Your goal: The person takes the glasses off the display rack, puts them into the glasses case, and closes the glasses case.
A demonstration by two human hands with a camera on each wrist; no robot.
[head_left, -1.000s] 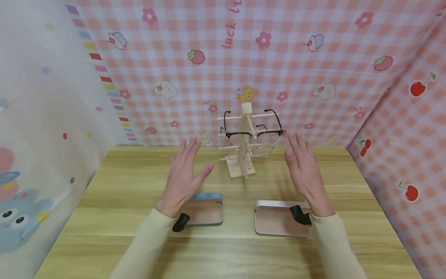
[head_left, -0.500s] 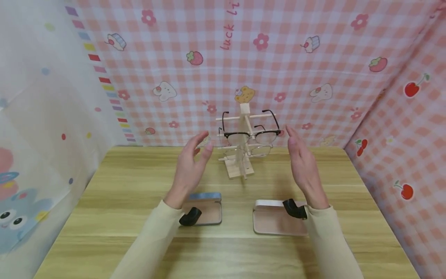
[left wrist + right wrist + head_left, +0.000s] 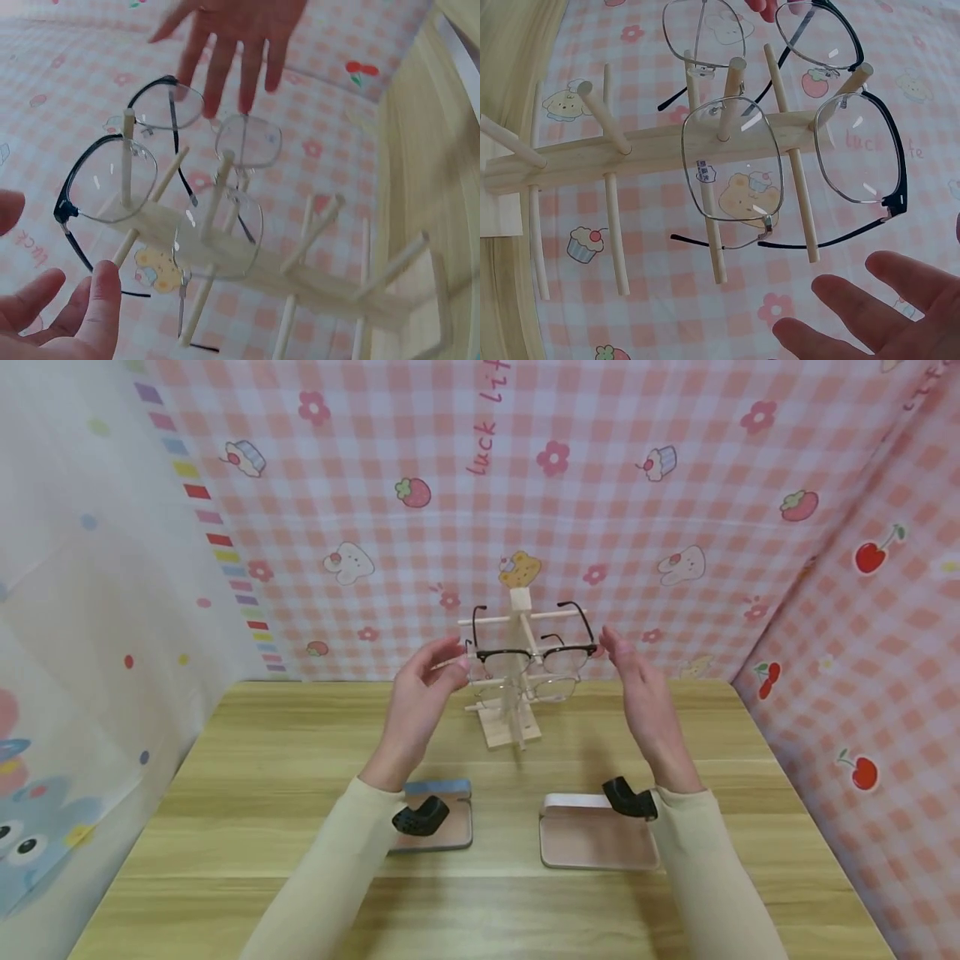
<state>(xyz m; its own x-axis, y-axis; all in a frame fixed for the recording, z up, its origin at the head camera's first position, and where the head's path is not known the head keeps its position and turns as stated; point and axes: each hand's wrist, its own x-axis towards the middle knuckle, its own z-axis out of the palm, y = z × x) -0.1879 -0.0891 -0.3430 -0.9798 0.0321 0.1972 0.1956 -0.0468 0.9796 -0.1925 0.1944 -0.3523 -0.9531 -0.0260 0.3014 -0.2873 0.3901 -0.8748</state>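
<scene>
A wooden display stand [image 3: 521, 600] at the back middle bears two pairs of eyeglasses, one above the other. The upper are black-browed eyeglasses [image 3: 574, 649]; below them sit thin wire-rimmed eyeglasses [image 3: 260, 232]. My left hand [image 3: 422, 697] is at the left end of the upper pair, fingers loosely bent and spread. In the left wrist view its fingertips [image 3: 105, 281] lie close beside that pair's temple, holding nothing. At the other end, my right hand [image 3: 651, 706] has its fingers extended, and the right wrist view shows its fingertips [image 3: 829, 289] a small gap away from the black-browed eyeglasses.
Two glasses cases lie unfolded on the wooden table [image 3: 262, 827] in front of the stand. The blue-lidded case [image 3: 459, 827] is partly under my left wrist, the white-lidded case [image 3: 592, 847] beside my right. Patterned cloth [image 3: 360, 460] walls off the back and sides.
My hands have moved inward toward both ends of the upper eyeglasses, the left going right with fingers bending, the right slightly left. The view has shifted slightly; eyeglasses and cases stay in place.
</scene>
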